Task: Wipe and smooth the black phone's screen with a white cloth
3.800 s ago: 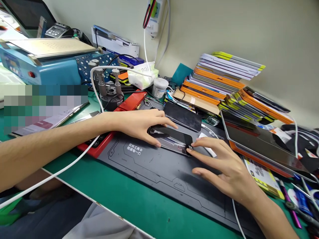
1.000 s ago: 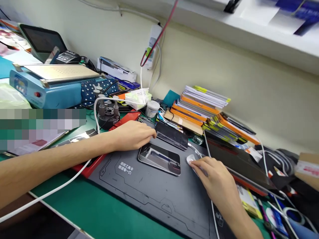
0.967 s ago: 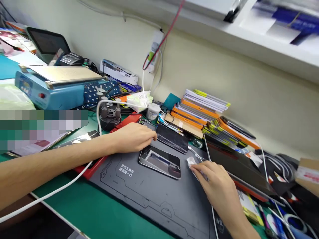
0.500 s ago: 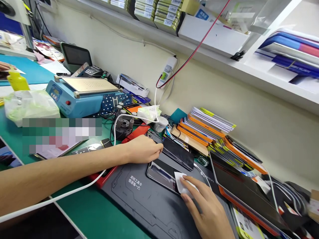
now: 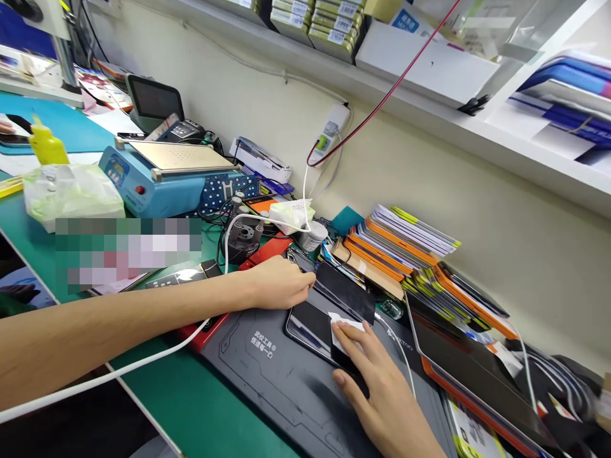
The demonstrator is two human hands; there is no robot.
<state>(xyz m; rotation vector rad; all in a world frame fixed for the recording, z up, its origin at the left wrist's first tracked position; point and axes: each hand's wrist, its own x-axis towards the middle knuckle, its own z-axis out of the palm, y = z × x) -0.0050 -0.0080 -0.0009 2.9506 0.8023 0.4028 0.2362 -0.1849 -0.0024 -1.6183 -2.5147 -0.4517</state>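
Black phone (image 5: 308, 335) lies face up on the grey mat (image 5: 286, 394), centre of frame, right part covered by a white wipe (image 5: 340, 323) and fingers. Right hand (image 5: 370, 372), lower right of centre: fingers extended, spread fairly wide, fingertips on the wipe over the phone; thumb held apart at the near side. Left hand (image 5: 281, 283), centre: fingers curled in narrow just above the phone's far left corner; can't tell if it holds anything. Second phone (image 5: 347, 294), dark, just beyond the first, near the left hand; white cable at its right end. Mat sits on green desk (image 5: 191, 395). Red device partly under left forearm. Another white cable (image 5: 67, 395) runs from left edge, lower left. Tablet (image 5: 477, 343) at right, stack of boxes (image 5: 398, 245) right of centre. Blue machine (image 5: 169, 189) upper left, yellow bottle (image 5: 48, 146) left of it. Jar (image 5: 314, 236) near centre, beyond the hands.
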